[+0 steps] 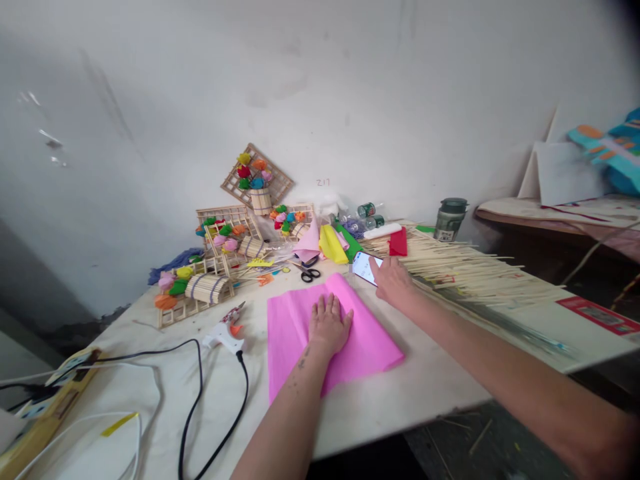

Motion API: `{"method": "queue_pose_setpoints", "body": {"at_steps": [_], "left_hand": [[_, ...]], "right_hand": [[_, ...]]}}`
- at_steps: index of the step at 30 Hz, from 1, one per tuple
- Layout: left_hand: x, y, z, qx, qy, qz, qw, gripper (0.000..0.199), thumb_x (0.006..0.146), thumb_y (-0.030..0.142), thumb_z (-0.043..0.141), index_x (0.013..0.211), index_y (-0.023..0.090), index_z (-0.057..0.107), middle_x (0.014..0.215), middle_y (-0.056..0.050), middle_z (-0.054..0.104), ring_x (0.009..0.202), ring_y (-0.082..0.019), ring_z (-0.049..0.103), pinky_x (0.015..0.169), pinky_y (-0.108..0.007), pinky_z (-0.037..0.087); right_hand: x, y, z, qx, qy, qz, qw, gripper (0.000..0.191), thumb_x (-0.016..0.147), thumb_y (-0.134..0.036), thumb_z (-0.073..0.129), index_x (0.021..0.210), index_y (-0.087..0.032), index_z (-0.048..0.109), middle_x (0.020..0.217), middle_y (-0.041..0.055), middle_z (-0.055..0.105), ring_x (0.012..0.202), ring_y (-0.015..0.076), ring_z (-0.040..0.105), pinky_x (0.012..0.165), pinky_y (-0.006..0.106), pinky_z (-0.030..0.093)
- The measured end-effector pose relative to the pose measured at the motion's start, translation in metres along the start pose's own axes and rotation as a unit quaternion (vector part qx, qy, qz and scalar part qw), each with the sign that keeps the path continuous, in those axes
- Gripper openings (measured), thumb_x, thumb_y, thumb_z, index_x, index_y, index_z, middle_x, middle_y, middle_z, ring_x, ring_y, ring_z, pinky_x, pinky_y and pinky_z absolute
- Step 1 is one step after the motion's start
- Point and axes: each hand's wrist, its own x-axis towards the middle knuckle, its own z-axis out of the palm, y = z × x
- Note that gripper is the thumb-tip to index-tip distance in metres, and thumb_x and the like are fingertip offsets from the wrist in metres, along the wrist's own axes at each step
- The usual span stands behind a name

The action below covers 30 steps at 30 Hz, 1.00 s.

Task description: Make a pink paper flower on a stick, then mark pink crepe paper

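My left hand (330,325) lies flat, fingers spread, on a folded sheet of pink crepe paper (293,327). Off to the right, my right hand (393,279) reaches out with a finger on the lit screen of a phone (365,267); its other fingers are partly hidden. The phone rests just beyond the paper's upper right edge. Black-handled scissors (310,274) lie behind the paper. A white glue gun (227,335) with an orange trigger sits left of it, its black cord running toward the front edge.
Stick-built frames with paper flowers (207,288) crowd the back left, and another stick frame (257,177) leans on the wall. Many thin sticks (465,263) cover the right side near a green cup (450,220). A power strip (65,393) and cords occupy the left edge.
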Motion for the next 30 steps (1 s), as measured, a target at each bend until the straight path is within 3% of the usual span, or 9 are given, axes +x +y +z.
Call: {"method": "queue_pose_setpoints", "body": {"at_steps": [4, 8, 17, 24, 30], "left_hand": [[0.000, 0.000, -0.001, -0.006, 0.002, -0.001, 1.000, 0.076, 0.081, 0.056, -0.002, 0.136, 0.010, 0.022, 0.144, -0.006, 0.017, 0.131, -0.027, 0.009, 0.106, -0.042, 0.010], [0.000, 0.001, -0.001, -0.012, -0.001, -0.004, 1.000, 0.076, 0.081, 0.055, -0.002, 0.136, 0.010, 0.023, 0.144, -0.006, 0.017, 0.131, -0.027, 0.009, 0.106, -0.042, 0.011], [-0.001, 0.001, 0.001, -0.013, 0.015, -0.001, 1.000, 0.074, 0.081, 0.055, -0.002, 0.136, 0.012, 0.025, 0.143, -0.004, 0.019, 0.131, -0.026, 0.009, 0.106, -0.042, 0.011], [0.002, 0.002, 0.000, -0.030, -0.002, 0.021, 0.999, 0.074, 0.081, 0.056, -0.001, 0.137, 0.012, 0.022, 0.144, -0.004, 0.017, 0.132, -0.027, 0.007, 0.106, -0.044, 0.011], [0.001, 0.006, -0.002, -0.037, -0.024, 0.027, 0.999, 0.073, 0.080, 0.058, -0.002, 0.137, 0.018, 0.020, 0.145, 0.001, 0.013, 0.131, -0.030, 0.000, 0.105, -0.052, 0.004]], "right_hand": [[0.009, 0.008, -0.008, -0.012, 0.035, 0.006, 0.999, 0.073, 0.067, -0.024, 0.061, 0.129, -0.010, 0.027, 0.103, 0.0226, 0.048, 0.091, 0.0315, 0.043, 0.073, 0.036, 0.027], [0.033, 0.009, -0.006, 0.023, 0.052, 0.059, 0.997, 0.072, 0.066, -0.032, 0.062, 0.126, -0.009, 0.027, 0.101, 0.0205, 0.049, 0.090, 0.0303, 0.044, 0.073, 0.034, 0.028], [0.098, -0.024, 0.038, 0.146, 0.012, 0.169, 0.975, 0.070, 0.062, -0.040, 0.064, 0.116, -0.009, 0.033, 0.101, 0.0206, 0.050, 0.095, 0.0308, 0.046, 0.074, 0.033, 0.030], [0.105, -0.046, 0.062, 0.184, -0.025, 0.208, 0.960, 0.066, 0.068, -0.047, 0.057, 0.116, -0.010, 0.032, 0.104, 0.0203, 0.050, 0.098, 0.0302, 0.047, 0.077, 0.035, 0.032], [0.101, -0.046, 0.065, 0.172, -0.033, 0.174, 0.969, 0.059, 0.073, -0.044, 0.052, 0.116, -0.008, 0.034, 0.104, 0.0212, 0.052, 0.100, 0.0304, 0.048, 0.078, 0.036, 0.033]]}}
